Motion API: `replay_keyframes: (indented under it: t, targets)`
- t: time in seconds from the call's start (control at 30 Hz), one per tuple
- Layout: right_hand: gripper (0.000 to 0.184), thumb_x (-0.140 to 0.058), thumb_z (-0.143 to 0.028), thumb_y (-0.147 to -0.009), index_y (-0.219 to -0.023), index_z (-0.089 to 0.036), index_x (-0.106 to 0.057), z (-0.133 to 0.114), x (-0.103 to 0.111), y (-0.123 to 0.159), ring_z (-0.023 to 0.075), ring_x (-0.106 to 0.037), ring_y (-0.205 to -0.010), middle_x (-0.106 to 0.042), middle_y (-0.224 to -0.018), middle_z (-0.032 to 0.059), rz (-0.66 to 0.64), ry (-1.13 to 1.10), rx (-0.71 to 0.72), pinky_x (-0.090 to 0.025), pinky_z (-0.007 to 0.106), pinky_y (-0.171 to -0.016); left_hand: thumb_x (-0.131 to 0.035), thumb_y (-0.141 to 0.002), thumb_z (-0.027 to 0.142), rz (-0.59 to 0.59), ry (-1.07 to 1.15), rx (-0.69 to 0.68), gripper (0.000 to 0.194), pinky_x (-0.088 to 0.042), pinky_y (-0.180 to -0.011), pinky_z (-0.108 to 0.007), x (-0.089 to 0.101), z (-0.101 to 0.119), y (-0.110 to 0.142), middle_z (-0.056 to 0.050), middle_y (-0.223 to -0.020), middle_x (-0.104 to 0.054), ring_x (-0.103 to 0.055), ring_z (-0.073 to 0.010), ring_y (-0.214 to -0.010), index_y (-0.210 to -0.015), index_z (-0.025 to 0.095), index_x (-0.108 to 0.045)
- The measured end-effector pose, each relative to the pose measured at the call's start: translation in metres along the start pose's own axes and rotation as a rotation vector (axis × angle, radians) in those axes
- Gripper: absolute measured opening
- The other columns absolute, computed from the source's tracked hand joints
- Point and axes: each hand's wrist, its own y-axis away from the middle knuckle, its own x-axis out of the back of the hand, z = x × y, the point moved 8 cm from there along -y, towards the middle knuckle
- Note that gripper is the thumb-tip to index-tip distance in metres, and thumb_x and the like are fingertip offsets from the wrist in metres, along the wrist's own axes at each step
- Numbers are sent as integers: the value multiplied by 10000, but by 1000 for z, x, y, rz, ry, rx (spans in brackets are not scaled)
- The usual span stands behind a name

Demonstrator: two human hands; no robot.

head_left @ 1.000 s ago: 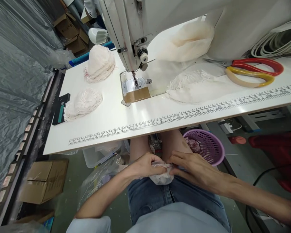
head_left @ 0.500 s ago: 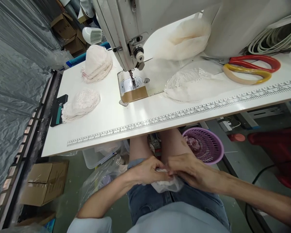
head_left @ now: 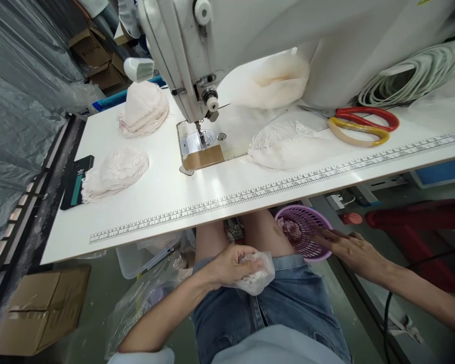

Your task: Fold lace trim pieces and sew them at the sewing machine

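Observation:
In my lap, my left hand is closed around a small clear bag of white lace pieces, resting on my jeans. My right hand reaches out to the right with its fingers stretched flat over the rim of a purple plastic basket that holds pinkish lace scraps. Above both hands runs the white sewing table with a printed ruler along its front edge, and the sewing machine stands on it.
On the table lie two stacks of lace caps at left, a lace pile at right, red and yellow scissors and a black phone. Cardboard boxes and plastic bags sit on the floor at left.
My right hand has left the bag in my lap and moved right to the purple basket. My left hand now grips the bag alone. The view has shifted slightly.

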Motion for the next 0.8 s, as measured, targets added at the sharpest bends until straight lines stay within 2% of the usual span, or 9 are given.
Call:
replay_keyframes:
  t: [0.07, 0.17, 0.2, 0.27, 0.33, 0.43, 0.57, 0.63, 0.8]
  targets:
    - [339, -384, -183, -863, -1095, -270, -615, -24, 4, -13, 281, -604, -967, -647, -1093, 97, -39, -94, 50, -478, 366, -712, -739, -629, 549, 15, 57, -47, 521, -366, -563, -186, 0, 3, -4, -17, -708, -559, -474, -81, -603, -864, 100, -619]
    - [385, -415, -399, -920, -1242, -209, -510, -88, -5, -32, 265, -582, -1012, -620, -1111, 111, -306, -634, 103, -472, 383, -834, -761, -635, 489, 10, 47, -90, 500, -410, -649, -208, -1, 8, -4, -35, -794, -588, -517, -103, -684, -929, 115, -606]
    - [414, -416, -452, -917, -1229, -200, -517, -108, -6, -38, 260, -572, -1018, -617, -1098, 108, -360, -774, 120, -469, 377, -840, -755, -649, 476, 17, 9, -103, 487, -409, -654, -208, 1, 9, -2, -32, -796, -586, -513, -103, -689, -942, 117, -603]
    - [457, -427, -540, -891, -1117, -173, -577, -140, -10, -44, 235, -593, -898, -635, -957, 83, -484, -985, 127, -484, 338, -751, -731, -689, 447, 62, -104, -146, 447, -396, -643, -202, 8, 14, 3, -23, -787, -576, -498, -102, -687, -960, 116, -601]
    - [456, -480, -576, -851, -966, -157, -619, -152, -15, -48, 210, -581, -801, -618, -830, 50, -540, -1070, 87, -465, 298, -673, -693, -737, 419, 124, -219, -193, 388, -379, -625, -195, 17, 19, 9, -22, -787, -572, -489, -103, -690, -958, 112, -605]
    - [397, -542, -549, -827, -788, -159, -610, -149, -16, -53, 155, -509, -686, -541, -704, 0, -500, -1055, 31, -391, 246, -585, -621, -802, 407, 162, -281, -221, 327, -377, -635, -199, 25, 19, 16, -38, -821, -592, -507, -117, -722, -940, 110, -621]
    - [391, -546, -531, -833, -699, -164, -569, -149, -11, -54, 116, -397, -571, -431, -605, -34, -489, -950, 79, -292, 231, -503, -597, -811, 429, 245, -241, -210, 327, -388, -645, -210, 34, 13, 19, -35, -751, -622, -528, -126, -694, -833, 108, -655]
    - [392, -536, -522, -845, -688, -165, -573, -152, -7, -54, 121, -400, -560, -441, -590, -30, -459, -876, 106, -281, 239, -495, -609, -801, 419, 339, -264, -225, 309, -393, -647, -213, 40, 14, 23, -30, -725, -639, -544, -133, -686, -790, 116, -670]
    - [331, -448, -433, -926, -765, -191, -606, -161, 18, -51, 147, -509, -643, -573, -701, 10, -199, -611, 222, -344, 247, -557, -634, -791, 353, 450, -437, -325, 205, -422, -699, -232, 35, 23, 34, -24, -782, -686, -597, -161, -748, -804, 158, -696]
